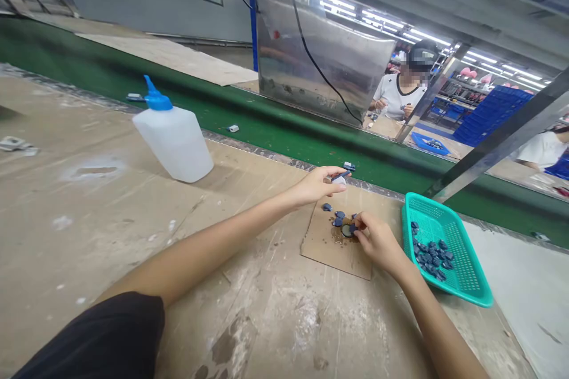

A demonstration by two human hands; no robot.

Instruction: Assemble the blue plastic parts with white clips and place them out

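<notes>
Two hands work over a piece of cardboard [322,251] lying on a worn, stained table [111,237]. The left hand [316,186] is raised just above the cardboard's far edge, its thumb and fingers pinching a small dark blue piece [340,176] with a white patch beside it. The right hand [377,241] is curled downward, its fingertips [358,222] pressed together on another dark blue piece [352,228] at the edge of a round dark patch [346,231] on the cardboard. Several more blue pieces [338,217] lie scattered around that patch, close to the right hand. Just beside the cardboard, a teal plastic basket [464,284] holds a heap of similar blue pieces [430,254]. A white plastic bottle [173,148] with a blue spout stands on the table, well left of the hands. Past the table's far edge runs a green conveyor belt [284,145], with one small piece [232,128] lying on it. Farther off, a person in a white T-shirt and dark cap [402,92] sits working beyond a shiny metal panel [320,53], near stacked blue crates [493,115].
</notes>
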